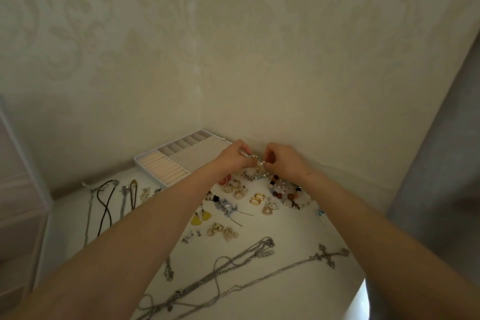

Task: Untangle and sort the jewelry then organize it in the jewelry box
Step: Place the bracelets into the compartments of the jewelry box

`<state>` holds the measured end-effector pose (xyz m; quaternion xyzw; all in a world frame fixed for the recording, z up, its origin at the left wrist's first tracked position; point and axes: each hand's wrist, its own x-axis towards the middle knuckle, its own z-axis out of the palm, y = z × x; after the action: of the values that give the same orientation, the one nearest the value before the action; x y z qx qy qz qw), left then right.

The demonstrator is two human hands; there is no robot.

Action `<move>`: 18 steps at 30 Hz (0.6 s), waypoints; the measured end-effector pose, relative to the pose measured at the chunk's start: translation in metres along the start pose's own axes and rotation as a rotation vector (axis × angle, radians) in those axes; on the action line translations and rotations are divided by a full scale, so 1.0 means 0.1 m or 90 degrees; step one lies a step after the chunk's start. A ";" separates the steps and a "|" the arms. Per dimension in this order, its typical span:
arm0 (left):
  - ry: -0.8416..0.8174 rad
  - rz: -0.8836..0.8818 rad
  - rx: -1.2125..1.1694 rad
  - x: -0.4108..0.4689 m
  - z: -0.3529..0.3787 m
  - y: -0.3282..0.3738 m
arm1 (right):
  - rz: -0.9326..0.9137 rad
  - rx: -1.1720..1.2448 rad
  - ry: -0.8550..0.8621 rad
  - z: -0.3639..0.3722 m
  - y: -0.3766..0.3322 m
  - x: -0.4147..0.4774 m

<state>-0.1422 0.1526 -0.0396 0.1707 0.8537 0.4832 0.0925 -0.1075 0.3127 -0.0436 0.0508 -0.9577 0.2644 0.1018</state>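
The left hand and the right hand are both raised just above the far end of the tabletop, each with fingertips curled in and pinching part of a small knot of pearl and bead strands held between them. The knot trails down into the heap of beaded bracelets lying under the right wrist, so it looks only partly freed. The step in hand appears to be teasing one strand out of that clump. It is best done by holding one loop steady and easing the other through slack, not by pulling hard, since elastic bead strings can snap and scatter. Lifting the heap with it would tighten the knot. Near the heap lie gold link earrings and yellow earrings, already spread apart. The jewelry box sits open just left of the left hand, its compartments apparently unfilled. Silver chains lie nearer the person.
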 end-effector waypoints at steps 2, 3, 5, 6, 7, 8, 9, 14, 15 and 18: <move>0.021 -0.011 -0.053 -0.01 -0.03 0.02 | -0.015 -0.037 -0.011 0.03 0.01 -0.01; 0.030 -0.013 -0.064 0.00 -0.05 0.04 | -0.023 -0.060 -0.018 0.04 0.02 -0.01; 0.039 -0.015 -0.076 -0.01 -0.10 0.06 | -0.031 -0.103 -0.030 0.06 0.02 0.00; 0.045 -0.012 -0.078 -0.02 -0.13 0.06 | -0.032 -0.120 -0.034 0.07 0.02 0.00; 0.048 -0.010 -0.080 -0.01 -0.15 0.06 | -0.032 -0.135 -0.037 0.08 0.02 0.01; 0.046 -0.007 -0.083 -0.01 -0.17 0.05 | -0.031 -0.146 -0.042 0.09 0.02 0.03; 0.043 0.002 -0.088 -0.01 -0.19 0.04 | -0.029 -0.153 -0.047 0.10 0.02 0.04; 0.054 0.058 -0.108 0.02 -0.21 0.02 | 0.019 -0.059 0.017 0.09 -0.07 0.11; 0.056 0.071 -0.110 0.02 -0.21 0.03 | 0.020 -0.028 0.031 0.10 -0.10 0.13; 0.085 0.114 -0.114 0.03 -0.22 0.06 | 0.004 -0.016 0.013 0.15 -0.17 0.19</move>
<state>-0.1505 0.1391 -0.0237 0.2045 0.7930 0.5738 0.0066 -0.1263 0.2894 -0.0437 0.0438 -0.9599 0.2535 0.1111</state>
